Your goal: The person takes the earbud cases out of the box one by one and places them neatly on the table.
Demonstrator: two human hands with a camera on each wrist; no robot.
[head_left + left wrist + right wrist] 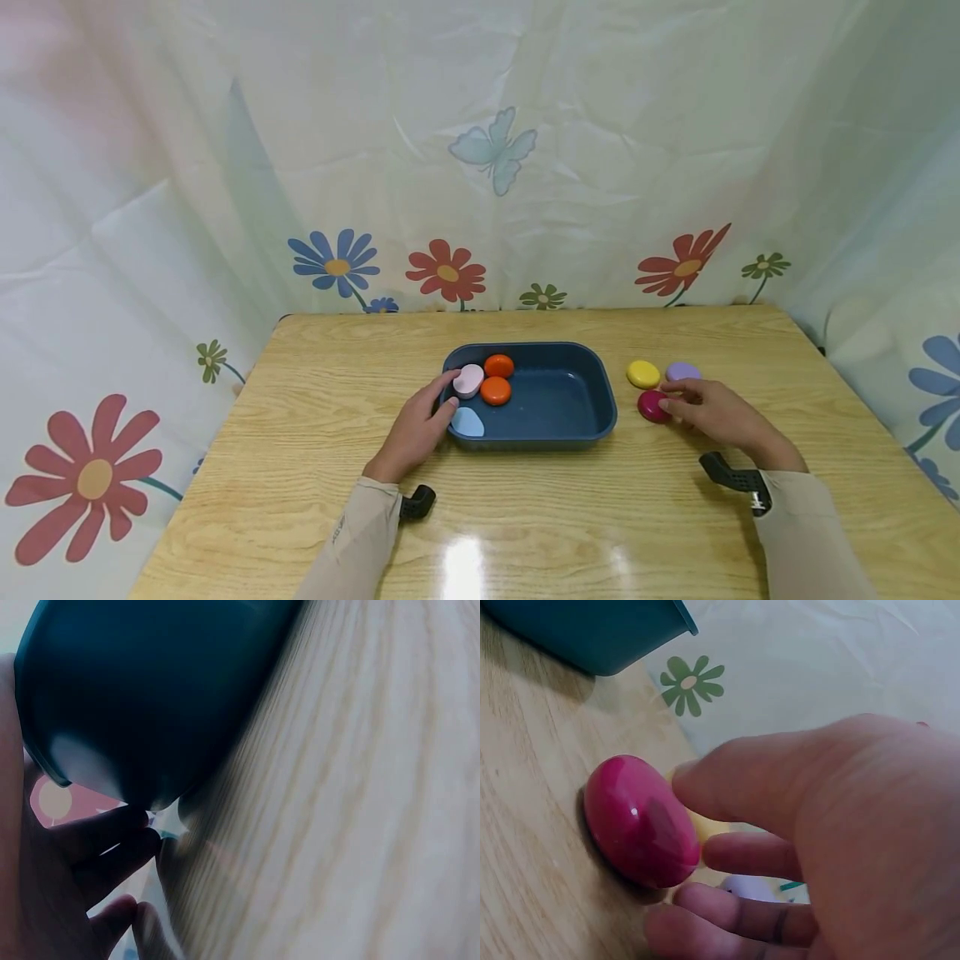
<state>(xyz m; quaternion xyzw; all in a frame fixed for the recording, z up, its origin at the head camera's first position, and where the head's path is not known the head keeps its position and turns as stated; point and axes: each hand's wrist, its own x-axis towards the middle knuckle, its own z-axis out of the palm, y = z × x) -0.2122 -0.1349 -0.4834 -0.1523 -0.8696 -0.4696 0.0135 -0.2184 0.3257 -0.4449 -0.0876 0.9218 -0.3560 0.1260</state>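
Observation:
In the head view, my left hand holds the left end of a dark blue tray, thumb and index finger at its rim. The left wrist view shows other fingers close against the tray's outer wall. Inside at the left lie a pale pink rounded disc, two orange discs and a light blue piece. My right hand reaches round the near side of a glossy magenta disc on the table, fingers loosely bent and thumb tip at its edge.
A yellow disc and a lilac disc lie just beyond the magenta one, right of the tray. The wood table ends at a flowered cloth backdrop. A black strap device sits on the right wrist.

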